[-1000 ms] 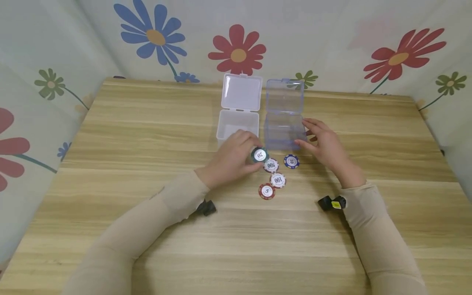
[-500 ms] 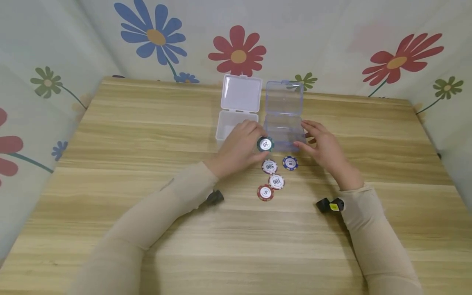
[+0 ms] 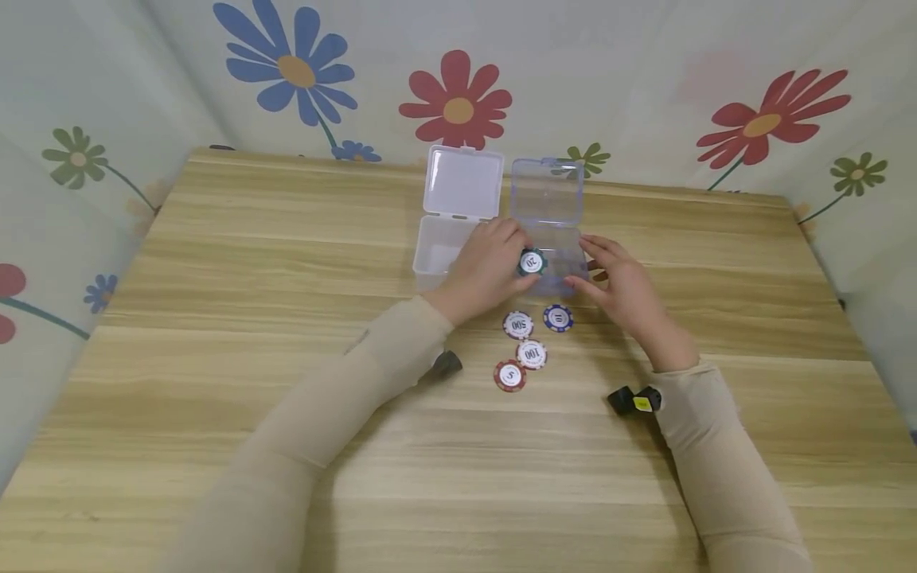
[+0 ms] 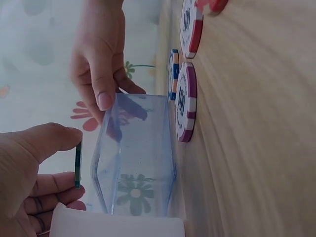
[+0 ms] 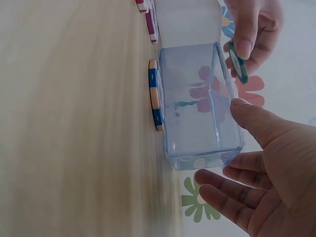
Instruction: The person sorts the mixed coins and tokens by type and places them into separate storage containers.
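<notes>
My left hand pinches a green poker chip marked 20 by its edges, above the open bluish clear plastic box. In the left wrist view the chip is seen edge-on, higher than the box's rim. My right hand grips the right side of that box, its thumb at the front corner of the rim and its fingers along the side wall. On the table before the box lie a blue 10 chip, a purple-edged 500 chip, a 100 chip and a red 5 chip.
A white translucent box stands left of the clear one, its lid raised at the back. The clear box's lid also stands up. A flowered curtain hangs behind the wooden table.
The left hand has carried the green chip right and away from me, from near the 500 chip to over the clear box. The right hand stays at the box's side.
</notes>
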A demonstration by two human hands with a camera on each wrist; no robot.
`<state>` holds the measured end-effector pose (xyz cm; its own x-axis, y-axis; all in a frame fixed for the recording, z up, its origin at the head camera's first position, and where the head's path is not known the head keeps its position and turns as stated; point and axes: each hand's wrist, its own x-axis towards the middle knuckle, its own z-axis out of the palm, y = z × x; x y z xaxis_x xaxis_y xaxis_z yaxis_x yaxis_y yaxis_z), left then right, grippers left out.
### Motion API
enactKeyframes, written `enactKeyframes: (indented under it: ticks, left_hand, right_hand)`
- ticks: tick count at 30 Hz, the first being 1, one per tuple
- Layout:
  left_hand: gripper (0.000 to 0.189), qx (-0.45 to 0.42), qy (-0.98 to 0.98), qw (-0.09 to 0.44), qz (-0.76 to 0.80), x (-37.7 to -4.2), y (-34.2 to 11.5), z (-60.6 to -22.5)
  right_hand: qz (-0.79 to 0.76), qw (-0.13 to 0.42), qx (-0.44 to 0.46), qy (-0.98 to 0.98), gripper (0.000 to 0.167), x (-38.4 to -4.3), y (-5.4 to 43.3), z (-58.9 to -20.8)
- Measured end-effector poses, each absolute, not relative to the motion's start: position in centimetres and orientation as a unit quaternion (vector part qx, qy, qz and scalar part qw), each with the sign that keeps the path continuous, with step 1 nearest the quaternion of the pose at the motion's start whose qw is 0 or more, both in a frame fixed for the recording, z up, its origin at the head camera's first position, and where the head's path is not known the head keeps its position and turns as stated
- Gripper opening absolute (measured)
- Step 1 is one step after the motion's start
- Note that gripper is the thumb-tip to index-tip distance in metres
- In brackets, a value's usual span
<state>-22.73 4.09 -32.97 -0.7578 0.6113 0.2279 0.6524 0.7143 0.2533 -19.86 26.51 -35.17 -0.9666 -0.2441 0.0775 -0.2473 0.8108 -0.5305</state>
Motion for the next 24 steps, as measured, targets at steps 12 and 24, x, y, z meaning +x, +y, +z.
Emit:
enactKeyframes:
  ticks: [12,24]
  left_hand:
    - [0.045,-0.320,-0.937,0.017,-0.137,-23.7,5.0,-33.0]
    - [0.046,-0.312,-0.944,-0.015,-0.104,-24.0,5.4,-32.5]
  right_hand:
    - [0.280,0.000,0.132,-0.951,0.062,-19.8,26.4,-35.1]
    - [0.274,-0.001,0.131,-0.953,0.062,-19.8,26.5,-35.0]
